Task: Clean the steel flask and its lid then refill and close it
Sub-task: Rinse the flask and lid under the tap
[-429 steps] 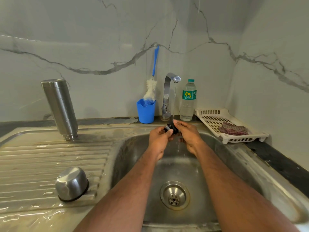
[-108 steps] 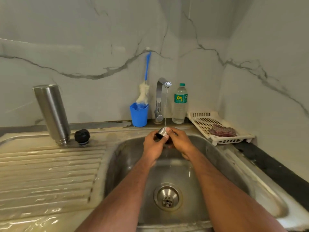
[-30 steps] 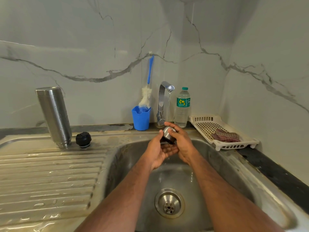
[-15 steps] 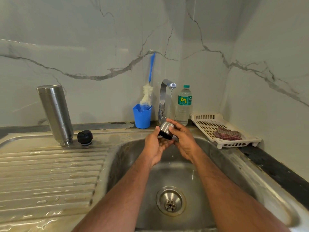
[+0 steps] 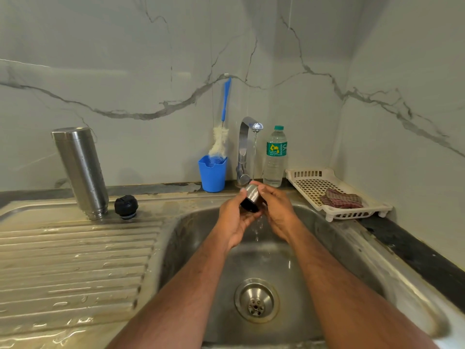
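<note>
Rinsing the steel cup lid (image 5: 251, 197) under the tap (image 5: 247, 137) is the step in hand, and it is done well when every face is brought under the thin stream. The lid is held over the sink (image 5: 352, 248), tilted, its dark open mouth turned down and toward the palm of the left hand (image 5: 235, 219). It is gripped from both sides: the left fingers are curled beneath and around its lower rim, and the fingers of the right hand (image 5: 275, 210) are wrapped over its steel wall, the thumb lying on top. Water is seen dripping from below the fingers into the basin.

For a thorough rinse, the lid is best rotated between the fingertips so that the stream reaches the inside as well as the wall, and the grip is best kept firm, since wet steel is judged slippery.

Well to the left of the fingers, the steel flask (image 5: 80, 172) is stood upside down on the draining board (image 5: 75, 260), with the black stopper (image 5: 126, 206) just beside it. Beyond the fingers, a bottle brush (image 5: 221, 137) is kept in a blue cup (image 5: 212, 173), and a water bottle (image 5: 275, 157) is stood beside the tap, presumably for the refill.
</note>
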The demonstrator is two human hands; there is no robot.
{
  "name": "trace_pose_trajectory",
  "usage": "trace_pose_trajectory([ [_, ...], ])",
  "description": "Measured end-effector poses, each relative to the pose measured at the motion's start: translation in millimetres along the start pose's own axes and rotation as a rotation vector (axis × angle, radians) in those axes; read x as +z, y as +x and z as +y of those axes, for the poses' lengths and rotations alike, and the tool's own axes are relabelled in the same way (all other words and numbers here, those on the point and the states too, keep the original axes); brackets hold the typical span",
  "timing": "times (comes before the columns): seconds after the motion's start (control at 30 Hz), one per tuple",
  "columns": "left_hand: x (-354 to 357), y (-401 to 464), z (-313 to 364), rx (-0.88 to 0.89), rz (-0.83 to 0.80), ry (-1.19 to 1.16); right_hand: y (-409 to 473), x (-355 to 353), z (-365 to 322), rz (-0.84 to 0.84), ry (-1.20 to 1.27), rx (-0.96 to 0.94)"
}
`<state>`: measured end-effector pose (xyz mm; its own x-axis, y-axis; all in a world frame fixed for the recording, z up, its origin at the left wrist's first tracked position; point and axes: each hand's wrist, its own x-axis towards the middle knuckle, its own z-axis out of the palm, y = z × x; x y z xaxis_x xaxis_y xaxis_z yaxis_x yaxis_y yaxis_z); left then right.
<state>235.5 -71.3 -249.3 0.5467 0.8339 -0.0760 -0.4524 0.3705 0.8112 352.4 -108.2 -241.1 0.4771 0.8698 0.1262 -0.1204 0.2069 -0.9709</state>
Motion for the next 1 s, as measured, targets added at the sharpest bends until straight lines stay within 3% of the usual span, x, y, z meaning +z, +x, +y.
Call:
trace_pose_trajectory([
  [0.1,-0.6,-2.7,5.8,-0.051,-0.025,-0.132,-2.0,-4.1,-1.1,0.000,0.043,-0.045],
  [0.27,1.0,-3.9,-1.3,0.044,-0.052,0.118,-5.7,9.8,-2.4,-0.062,0.018,0.114],
  [0.47,-8.6,-2.0,4.7,-0.063,0.000,-0.099,-10.0,0.3,-5.3,-0.235,0.011,0.081],
  [0.6,-9.4,-2.7,2.8,-0.076,0.018,0.080,-8.9,3.9,-3.4,-0.150,-0.104,0.036],
  [0.8,-9.9,2.7,-0.8,0.084,0.000,0.238,-1.3,4.2,0.7,0.077,-0.160,-0.042],
  [1.0,-9.0,2.3,-1.7,0.101,0.124,0.361,-7.9,5.5,-5.5,-0.014,-0.326,-0.019],
])
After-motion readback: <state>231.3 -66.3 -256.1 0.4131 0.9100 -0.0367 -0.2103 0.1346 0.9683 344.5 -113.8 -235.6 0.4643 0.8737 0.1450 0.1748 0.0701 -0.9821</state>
